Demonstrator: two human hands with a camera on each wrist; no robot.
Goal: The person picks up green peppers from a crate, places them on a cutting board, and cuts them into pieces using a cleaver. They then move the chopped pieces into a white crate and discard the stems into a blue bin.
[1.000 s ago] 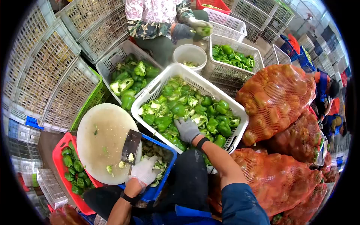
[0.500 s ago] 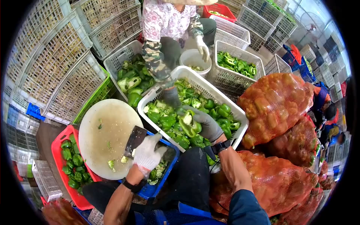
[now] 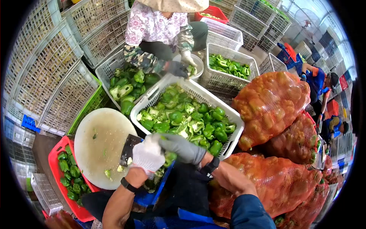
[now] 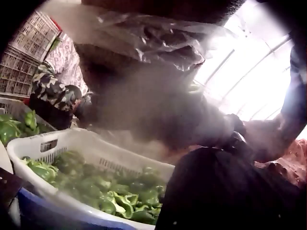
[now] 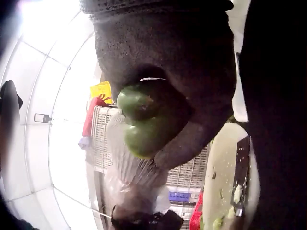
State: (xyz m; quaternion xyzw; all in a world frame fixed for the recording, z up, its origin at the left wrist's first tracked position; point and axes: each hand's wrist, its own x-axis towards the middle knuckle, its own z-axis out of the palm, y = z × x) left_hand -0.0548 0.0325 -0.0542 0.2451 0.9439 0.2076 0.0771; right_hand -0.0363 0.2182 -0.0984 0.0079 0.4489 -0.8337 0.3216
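Observation:
The grey-gloved right hand (image 3: 182,148) is curled over a green pepper (image 3: 169,158) above the blue crate's edge. In the right wrist view, that hand (image 5: 168,57) grips the pepper (image 5: 146,115), its thumb side below. The white-gloved left hand (image 3: 147,155) meets the right fingers, and in the right wrist view it (image 5: 129,160) lies against the pepper's far side; its fingertips are hidden. Cut green peppers (image 3: 190,120) fill the white crate (image 3: 238,128) in front. The left wrist view is blurred, with plastic film (image 4: 153,40) over the dark hand.
A cleaver (image 3: 129,149) lies on the round board (image 3: 95,152) beside a blue crate (image 3: 146,198). At left stands a red crate (image 3: 57,170) of whole peppers. Net sacks (image 3: 270,107) are piled at right. A person in a hat (image 3: 160,30) sits opposite, a bucket (image 3: 197,65) alongside.
My right hand has carried a pepper from the white crate leftward to my left hand, which has lifted slightly. The person opposite has drawn an arm back from the crate.

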